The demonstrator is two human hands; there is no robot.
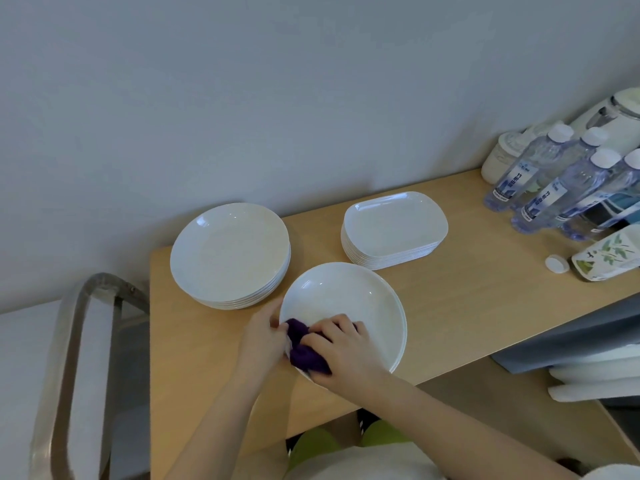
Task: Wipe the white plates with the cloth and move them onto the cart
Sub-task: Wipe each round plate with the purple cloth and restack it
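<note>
A round white plate (pixel 349 306) is being wiped at the desk's (pixel 450 306) near edge. Its near-left rim is gripped by the left hand (pixel 265 341), fingers curled over the edge. A bunched purple cloth (pixel 304 348) is pressed into the plate's near-left part by the right hand (pixel 341 355), whose fingers are curled round it. The two hands lie just beside each other, with the cloth between them; the far and right parts of the plate are bare and extend away from the right hand.

Beyond the left hand, a stack of round plates (pixel 230 254) is set, near the wiped plate but apart from it. Beyond and to the right of the right hand, a stack of oblong plates (pixel 394 226) is placed.

The cart (pixel 69 358) is seen only as a metal frame, well to the left of the left hand, past the desk's left end. The transfer is therefore judged to run leftward, and the left hand, already on the rim and nearer the cart, is the better placed to carry the plate across. The wipe is judged not yet finished.

Further right, bottles (pixel 554 188) are grouped.
</note>
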